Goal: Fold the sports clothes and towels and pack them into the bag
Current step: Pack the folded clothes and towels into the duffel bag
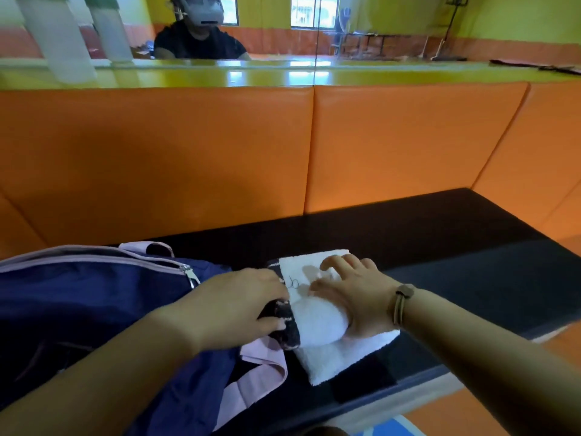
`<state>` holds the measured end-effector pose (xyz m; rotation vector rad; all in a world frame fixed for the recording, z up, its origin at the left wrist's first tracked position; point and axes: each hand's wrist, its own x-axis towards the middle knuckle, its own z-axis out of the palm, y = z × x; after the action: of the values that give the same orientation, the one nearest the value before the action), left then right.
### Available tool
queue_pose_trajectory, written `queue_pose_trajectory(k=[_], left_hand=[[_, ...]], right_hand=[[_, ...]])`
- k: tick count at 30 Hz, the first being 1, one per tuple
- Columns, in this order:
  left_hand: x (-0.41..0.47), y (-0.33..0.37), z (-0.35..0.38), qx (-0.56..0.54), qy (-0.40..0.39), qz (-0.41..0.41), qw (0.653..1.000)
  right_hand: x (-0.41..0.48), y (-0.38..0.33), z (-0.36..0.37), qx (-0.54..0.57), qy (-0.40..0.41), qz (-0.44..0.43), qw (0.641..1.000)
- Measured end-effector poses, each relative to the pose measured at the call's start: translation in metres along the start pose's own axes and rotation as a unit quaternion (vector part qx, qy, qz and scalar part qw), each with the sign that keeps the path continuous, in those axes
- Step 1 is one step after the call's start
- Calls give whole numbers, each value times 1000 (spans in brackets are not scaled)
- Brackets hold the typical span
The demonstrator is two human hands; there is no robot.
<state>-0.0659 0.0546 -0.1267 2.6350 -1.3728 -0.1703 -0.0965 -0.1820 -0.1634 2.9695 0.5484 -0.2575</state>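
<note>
A navy sports bag [94,297] with pink trim and pink straps lies on the left of the black bench. A white towel [342,354] lies folded on the bench to the right of the bag. On top of it rests a rolled white towel [317,322] with a dark patterned end. My left hand [239,306] grips the dark end of the roll. My right hand [355,294] is curled round the roll's right side, its fingers spread over the flat towel.
The black bench seat [456,253] runs to the right, backed by orange padded panels [188,158]. A mirror above the panels reflects a person in a black top [198,42]. The bench's front edge [418,382] lies close below the towel.
</note>
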Motion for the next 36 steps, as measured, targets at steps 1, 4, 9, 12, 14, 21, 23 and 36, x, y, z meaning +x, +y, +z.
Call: queue_pose_trajectory(k=[1, 4, 9, 12, 14, 21, 23, 36], left_hand=[[-7, -5, -3, -4, 25, 4, 1000], [-30, -16, -6, -4, 90, 7, 996], [-66, -35, -7, 0, 130, 11, 991], [-88, -40, -12, 6, 159, -1, 987], [-104, -43, -16, 9, 164, -16, 986], [-172, -76, -22, 86, 100, -89, 987], [-193, -85, -25, 94, 73, -137, 983], [-303, -152, -35, 244, -43, -346, 905]], right_hand=[[-1, -7, 5, -4, 14, -19, 1000], [-4, -16, 16, 32, 33, -23, 999], [-4, -4, -8, 156, 124, 82, 977], [-8, -9, -32, 294, 192, 109, 930], [-9, -16, -47, 348, 241, 117, 899], [-2, -83, -105, 430, 354, 88, 826], [4, -110, -118, 415, 365, 77, 830], [62, -268, -128, 119, 466, -34, 876]])
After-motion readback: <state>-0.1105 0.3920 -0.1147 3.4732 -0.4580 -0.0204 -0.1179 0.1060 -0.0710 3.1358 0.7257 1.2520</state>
